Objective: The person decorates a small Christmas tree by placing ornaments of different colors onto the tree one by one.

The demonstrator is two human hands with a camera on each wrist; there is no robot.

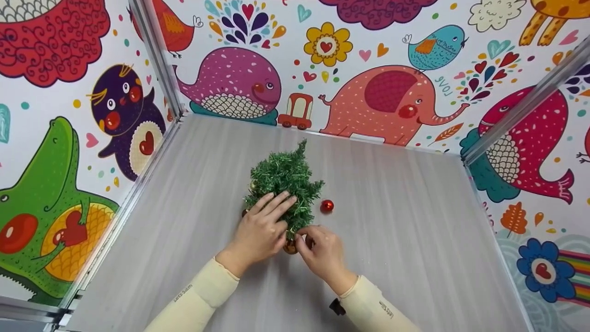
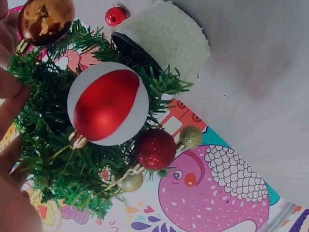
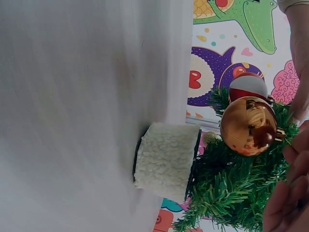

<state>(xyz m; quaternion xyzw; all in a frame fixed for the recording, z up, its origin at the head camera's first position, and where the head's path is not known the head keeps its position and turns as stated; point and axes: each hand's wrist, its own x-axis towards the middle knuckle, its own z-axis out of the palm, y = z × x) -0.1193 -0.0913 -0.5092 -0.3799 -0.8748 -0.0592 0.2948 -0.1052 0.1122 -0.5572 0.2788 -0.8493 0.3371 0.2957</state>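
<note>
Tree (image 1: 286, 177): small, green, mid-worktop (image 1: 415, 258), fleece-wrapped base (image 3: 166, 162).
Gold bauble (image 1: 290, 247): at the tree's near side, right hand (image 1: 322, 251) fingers pinching at it.
Left hand (image 1: 262, 226): fingers straight, resting on branches; best kept steadying the tree.
Red bauble (image 1: 327, 205): loose, just right.

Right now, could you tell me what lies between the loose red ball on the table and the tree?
Nothing: in the head view only a narrow strip of bare table separates the loose red ball from the tree branches.
</note>
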